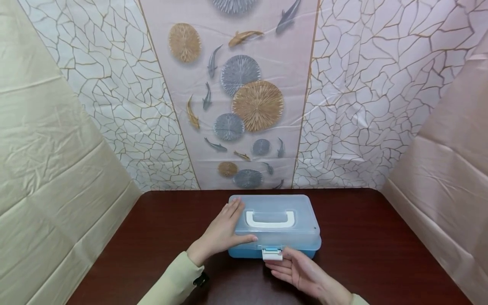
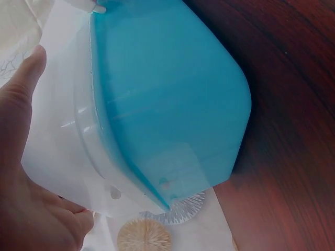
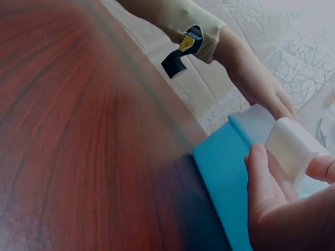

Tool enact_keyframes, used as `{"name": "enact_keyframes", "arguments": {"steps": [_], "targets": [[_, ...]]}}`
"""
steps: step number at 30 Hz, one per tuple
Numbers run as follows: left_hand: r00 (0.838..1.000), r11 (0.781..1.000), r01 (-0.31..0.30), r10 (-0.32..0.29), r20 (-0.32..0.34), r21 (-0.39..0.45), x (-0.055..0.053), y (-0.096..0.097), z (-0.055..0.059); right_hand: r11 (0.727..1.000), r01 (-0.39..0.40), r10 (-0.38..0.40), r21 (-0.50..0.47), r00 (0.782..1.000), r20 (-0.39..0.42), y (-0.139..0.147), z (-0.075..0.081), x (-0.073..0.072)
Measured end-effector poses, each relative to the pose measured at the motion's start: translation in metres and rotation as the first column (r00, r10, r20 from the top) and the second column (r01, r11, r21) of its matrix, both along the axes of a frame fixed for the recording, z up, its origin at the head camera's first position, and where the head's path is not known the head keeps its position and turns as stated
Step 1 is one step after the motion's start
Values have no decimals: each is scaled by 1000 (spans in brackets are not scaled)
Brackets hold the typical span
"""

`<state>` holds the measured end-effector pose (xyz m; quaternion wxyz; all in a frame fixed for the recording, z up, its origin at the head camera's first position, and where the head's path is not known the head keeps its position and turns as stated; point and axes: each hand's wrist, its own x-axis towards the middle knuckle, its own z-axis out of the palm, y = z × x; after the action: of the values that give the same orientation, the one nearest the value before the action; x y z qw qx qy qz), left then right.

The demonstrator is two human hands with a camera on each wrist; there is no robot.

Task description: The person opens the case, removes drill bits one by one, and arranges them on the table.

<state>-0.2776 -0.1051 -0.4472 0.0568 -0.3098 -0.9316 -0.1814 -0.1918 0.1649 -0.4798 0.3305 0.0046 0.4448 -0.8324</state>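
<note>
A plastic storage box with a clear, frosted lid [image 1: 274,201] and a blue base [image 1: 245,253] sits on the table, lid down. On its front is a white latch [image 1: 272,255], which tilts outward from the base. My left hand [image 1: 225,228] rests on the lid's left side, fingers spread and thumb along the front edge. In the left wrist view, the blue base [image 2: 172,94] fills the middle beside that hand [image 2: 31,157]. My right hand [image 1: 301,271] pinches the latch [image 3: 293,149], thumb on one side and fingers underneath, as the right wrist view also shows.
A white carrying handle [image 1: 270,223] lies on top of the lid. The dark red wooden table [image 1: 373,245] spreads to both sides of the box. Behind it hangs a patterned cloth [image 1: 244,161], with beige cloth [image 1: 49,182] at the sides.
</note>
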Motion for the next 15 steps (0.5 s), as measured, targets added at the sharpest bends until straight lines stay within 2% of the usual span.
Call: {"name": "enact_keyframes", "arguments": {"steps": [5, 10, 15], "targets": [[1000, 1000, -3, 3, -3, -3, 0, 0, 2, 998, -7, 8, 70, 1000, -21, -2, -3, 0], [1000, 1000, 0, 0, 1, -2, 1, 0, 3, 977, -16, 28, 211, 998, -55, -3, -8, 1], [1000, 1000, 6, -6, 4, 10, 1, 0, 1, 963, -34, 54, 267, 996, -68, -2, -13, -2]]}}
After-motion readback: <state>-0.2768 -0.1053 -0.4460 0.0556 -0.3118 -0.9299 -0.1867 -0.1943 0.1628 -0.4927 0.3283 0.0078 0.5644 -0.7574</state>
